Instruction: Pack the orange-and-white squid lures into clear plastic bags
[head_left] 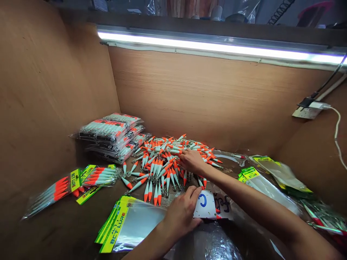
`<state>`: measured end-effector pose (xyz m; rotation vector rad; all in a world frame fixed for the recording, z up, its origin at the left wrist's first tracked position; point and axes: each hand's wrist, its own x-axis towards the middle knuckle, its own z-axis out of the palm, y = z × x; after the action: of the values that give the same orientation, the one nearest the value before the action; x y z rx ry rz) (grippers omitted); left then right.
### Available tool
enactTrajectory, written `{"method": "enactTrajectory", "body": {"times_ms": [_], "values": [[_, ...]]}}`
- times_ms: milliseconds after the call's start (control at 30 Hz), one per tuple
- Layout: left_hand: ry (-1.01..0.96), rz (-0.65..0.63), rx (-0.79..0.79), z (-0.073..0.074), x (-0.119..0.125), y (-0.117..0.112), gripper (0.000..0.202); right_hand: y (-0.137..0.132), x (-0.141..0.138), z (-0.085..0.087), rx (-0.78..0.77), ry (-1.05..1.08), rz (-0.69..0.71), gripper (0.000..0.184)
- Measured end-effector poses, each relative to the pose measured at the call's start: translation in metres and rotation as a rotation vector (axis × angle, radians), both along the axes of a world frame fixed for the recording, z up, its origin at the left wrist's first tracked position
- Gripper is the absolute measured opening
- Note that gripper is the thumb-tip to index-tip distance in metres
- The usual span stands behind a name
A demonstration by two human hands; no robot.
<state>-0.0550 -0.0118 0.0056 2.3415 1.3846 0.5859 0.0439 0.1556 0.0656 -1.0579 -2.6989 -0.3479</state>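
Note:
A heap of orange-and-white fishing lures [162,159] with hooks lies in the middle of the wooden bench. My right hand [192,161] reaches into the heap's right side, fingers curled down onto lures. My left hand [182,213] rests near the front, fingers pressed flat on a white card with a blue mark [205,206]. Empty clear bags with yellow "BCT LURE" headers [121,225] lie just left of that hand.
Filled packs are stacked at the back left [112,135], and two more filled packs [81,180] lie at the left. More empty bags [267,177] sit at the right. Wooden walls enclose the bench; a socket with cable [310,108] hangs at the right.

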Motion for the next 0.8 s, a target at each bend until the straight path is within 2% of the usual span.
{"method": "enactTrajectory", "body": {"times_ms": [100, 200, 300, 367, 467, 567, 700, 800], "values": [[0.000, -0.001, 0.000, 0.000, -0.001, 0.000, 0.095, 0.000, 0.012, 0.010, 0.054, 0.034, -0.057, 0.016], [-0.006, 0.000, 0.004, -0.001, -0.001, -0.001, 0.093, -0.007, 0.039, 0.027, 0.123, 0.121, -0.127, 0.019], [-0.022, -0.004, 0.020, 0.000, -0.001, -0.001, 0.093, -0.019, 0.079, 0.040, 0.121, 0.432, -0.098, 0.017], [-0.051, -0.005, 0.037, 0.001, -0.002, 0.000, 0.091, -0.030, 0.108, 0.040, -0.019, 0.730, -0.069, 0.017], [-0.109, 0.018, 0.065, 0.000, -0.006, 0.004, 0.089, -0.050, 0.149, 0.026, -0.348, 1.036, -0.101, 0.024], [-0.154, 0.068, 0.096, -0.002, -0.009, 0.010, 0.089, -0.071, 0.181, 0.005, -0.552, 1.133, -0.148, 0.029], [-0.186, 0.105, 0.132, -0.002, -0.012, 0.016, 0.086, -0.097, 0.204, -0.016, -0.562, 1.023, -0.187, 0.032], [-0.185, 0.091, 0.141, 0.001, -0.011, 0.016, 0.084, -0.107, 0.203, -0.022, -0.486, 0.845, -0.125, 0.024]]}}
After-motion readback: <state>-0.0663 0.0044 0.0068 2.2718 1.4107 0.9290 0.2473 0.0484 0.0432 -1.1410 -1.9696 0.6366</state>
